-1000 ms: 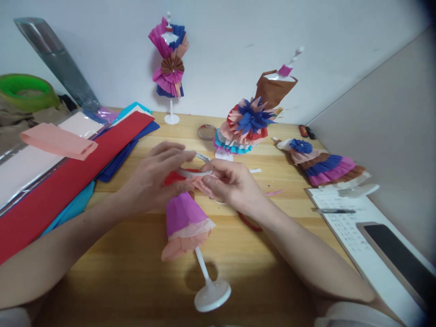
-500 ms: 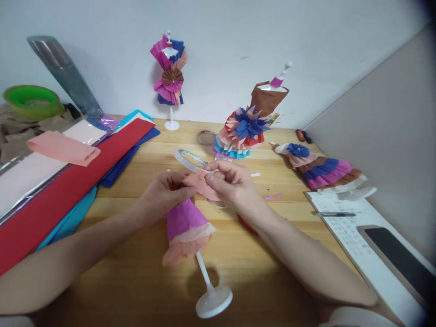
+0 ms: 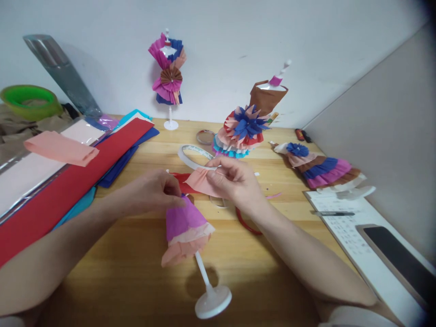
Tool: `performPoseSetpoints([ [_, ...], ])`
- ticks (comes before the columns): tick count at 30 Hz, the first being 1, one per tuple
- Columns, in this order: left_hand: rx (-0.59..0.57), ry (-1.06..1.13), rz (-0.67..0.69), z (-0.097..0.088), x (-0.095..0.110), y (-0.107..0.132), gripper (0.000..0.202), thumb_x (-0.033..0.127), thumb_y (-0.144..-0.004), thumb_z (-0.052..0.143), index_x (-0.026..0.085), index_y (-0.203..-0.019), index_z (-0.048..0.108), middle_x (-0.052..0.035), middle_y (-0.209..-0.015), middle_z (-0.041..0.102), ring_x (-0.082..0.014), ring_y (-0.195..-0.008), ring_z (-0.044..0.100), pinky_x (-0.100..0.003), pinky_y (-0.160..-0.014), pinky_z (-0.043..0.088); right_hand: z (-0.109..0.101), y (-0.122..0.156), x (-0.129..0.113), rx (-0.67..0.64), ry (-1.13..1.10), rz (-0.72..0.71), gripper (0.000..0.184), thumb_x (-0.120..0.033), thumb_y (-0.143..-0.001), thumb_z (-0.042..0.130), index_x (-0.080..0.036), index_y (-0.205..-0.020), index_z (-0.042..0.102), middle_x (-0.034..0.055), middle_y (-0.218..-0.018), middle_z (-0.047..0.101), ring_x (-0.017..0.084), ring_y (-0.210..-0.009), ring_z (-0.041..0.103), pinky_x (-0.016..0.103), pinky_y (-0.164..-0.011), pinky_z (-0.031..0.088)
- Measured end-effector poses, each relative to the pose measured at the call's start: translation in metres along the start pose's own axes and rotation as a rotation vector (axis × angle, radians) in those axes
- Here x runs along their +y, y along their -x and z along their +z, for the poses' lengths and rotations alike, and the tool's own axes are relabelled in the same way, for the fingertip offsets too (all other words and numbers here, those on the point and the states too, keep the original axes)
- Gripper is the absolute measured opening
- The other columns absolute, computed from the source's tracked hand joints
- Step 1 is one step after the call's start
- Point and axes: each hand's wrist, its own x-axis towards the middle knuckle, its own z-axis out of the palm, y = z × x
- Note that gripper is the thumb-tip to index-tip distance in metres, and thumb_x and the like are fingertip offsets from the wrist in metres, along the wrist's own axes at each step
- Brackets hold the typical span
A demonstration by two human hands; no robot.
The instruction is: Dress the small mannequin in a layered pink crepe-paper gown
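Observation:
A small mannequin on a white stand (image 3: 213, 301) leans toward me, wearing a purple and peach crepe paper skirt (image 3: 185, 229). My left hand (image 3: 150, 190) is closed on the top of that figure, above the skirt. My right hand (image 3: 233, 181) pinches a pleated peach paper strip (image 3: 199, 181) just beside the figure's top. A white tape roll (image 3: 190, 156) lies right behind the strip, and red paper (image 3: 182, 181) shows under my hands.
Sheets of red, blue, pink and teal crepe paper (image 3: 68, 181) lie at the left. Three finished paper-dress figures (image 3: 168, 68) (image 3: 248, 125) (image 3: 316, 165) stand or lie at the back and right. A phone (image 3: 397, 259), a pen (image 3: 332, 213) and a printed sheet sit at the right edge.
My left hand drew back from the tape roll and closed on the figure's top. My right hand kept the peach strip and shifted slightly up and right; the tape roll now lies uncovered.

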Motion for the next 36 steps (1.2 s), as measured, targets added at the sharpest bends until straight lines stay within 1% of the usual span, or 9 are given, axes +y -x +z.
performPoseSetpoints([
  [1, 0.039, -0.055, -0.028, -0.007, 0.004, 0.003, 0.025, 0.035, -0.076, 0.068, 0.016, -0.059, 0.068, 0.0036, -0.048, 0.055, -0.0076, -0.042, 0.046, -0.018, -0.038, 0.029, 0.0, 0.0, 0.0, 0.001, 0.063, -0.024, 0.018, -0.035, -0.079, 0.059, -0.018, -0.084, 0.06, -0.0048, -0.055, 0.045, 0.009, -0.047, 0.038, 0.023, -0.046, 0.024],
  [3, 0.291, -0.106, 0.024, -0.017, 0.013, 0.009, 0.026, 0.037, -0.08, 0.064, 0.016, -0.065, 0.069, 0.0025, -0.053, 0.059, -0.0078, -0.046, 0.048, -0.018, -0.042, 0.034, 0.0, 0.001, 0.0, -0.011, 0.199, -0.081, 0.014, -0.031, -0.08, 0.057, -0.017, -0.083, 0.061, -0.0042, -0.055, 0.046, 0.009, -0.048, 0.039, 0.023, -0.047, 0.026],
  [5, 0.454, -0.184, 0.112, -0.019, 0.02, 0.012, 0.021, 0.033, -0.085, 0.059, 0.017, -0.085, 0.072, -0.0003, -0.071, 0.067, -0.0087, -0.055, 0.054, -0.019, -0.049, 0.039, 0.001, 0.004, -0.002, -0.042, 0.308, -0.132, 0.011, -0.026, -0.081, 0.054, -0.017, -0.079, 0.061, -0.0042, -0.054, 0.046, 0.009, -0.049, 0.04, 0.023, -0.048, 0.027],
  [9, 0.328, -0.225, 0.201, -0.007, 0.02, 0.01, 0.027, 0.028, -0.092, 0.048, 0.019, -0.108, 0.069, -0.0043, -0.096, 0.073, -0.0133, -0.08, 0.065, -0.02, -0.068, 0.047, 0.003, 0.009, -0.006, -0.089, 0.447, -0.194, 0.011, -0.019, -0.082, 0.051, -0.017, -0.08, 0.062, -0.0038, -0.056, 0.05, 0.009, -0.05, 0.042, 0.022, -0.05, 0.031],
  [14, 0.177, -0.27, 0.185, 0.001, 0.01, 0.002, 0.027, 0.025, -0.092, 0.046, 0.017, -0.08, 0.069, 0.0007, -0.067, 0.066, -0.0109, -0.062, 0.058, -0.02, -0.058, 0.041, 0.006, 0.012, -0.006, -0.094, 0.516, -0.222, 0.018, -0.017, -0.083, 0.05, -0.017, -0.09, 0.066, 0.0, -0.066, 0.064, 0.011, -0.054, 0.054, 0.023, -0.053, 0.038],
  [21, 0.317, -0.439, 0.251, 0.001, 0.009, 0.003, 0.029, 0.022, -0.092, 0.044, 0.016, -0.069, 0.061, 0.0018, -0.06, 0.058, -0.0089, -0.055, 0.051, -0.02, -0.052, 0.034, 0.006, 0.012, -0.005, -0.111, 0.573, -0.214, 0.043, -0.019, -0.077, 0.055, -0.02, -0.12, 0.061, 0.0048, -0.085, 0.071, 0.017, -0.067, 0.064, 0.028, -0.061, 0.047],
  [28, 0.459, -0.976, 0.377, 0.015, 0.017, 0.009, 0.026, 0.011, -0.091, 0.042, 0.018, -0.079, 0.063, -0.0001, -0.07, 0.064, -0.0123, -0.057, 0.053, -0.027, -0.046, 0.027, 0.007, 0.014, -0.007, -0.13, 0.569, -0.195, 0.08, -0.01, -0.072, 0.051, -0.017, -0.149, 0.029, 0.0, -0.071, 0.067, 0.015, -0.059, 0.059, 0.027, -0.056, 0.047],
  [31, 0.497, -1.122, 0.421, 0.019, 0.019, 0.009, 0.022, 0.009, -0.089, 0.046, 0.017, -0.078, 0.063, 0.0, -0.065, 0.06, -0.013, -0.054, 0.049, -0.029, -0.044, 0.026, 0.008, 0.015, -0.008, -0.126, 0.542, -0.186, 0.089, -0.011, -0.072, 0.053, -0.02, -0.153, 0.015, -0.0031, -0.064, 0.062, 0.015, -0.055, 0.055, 0.027, -0.05, 0.044],
  [36, 0.536, -1.191, 0.428, 0.023, 0.017, 0.008, 0.022, 0.007, -0.088, 0.046, 0.018, -0.081, 0.063, -0.0004, -0.066, 0.06, -0.0133, -0.053, 0.047, -0.03, -0.045, 0.028, 0.009, 0.018, -0.012, -0.139, 0.581, -0.242, 0.091, -0.011, -0.073, 0.053, -0.024, -0.152, 0.011, -0.0027, -0.066, 0.063, 0.015, -0.051, 0.053, 0.027, -0.046, 0.039],
])
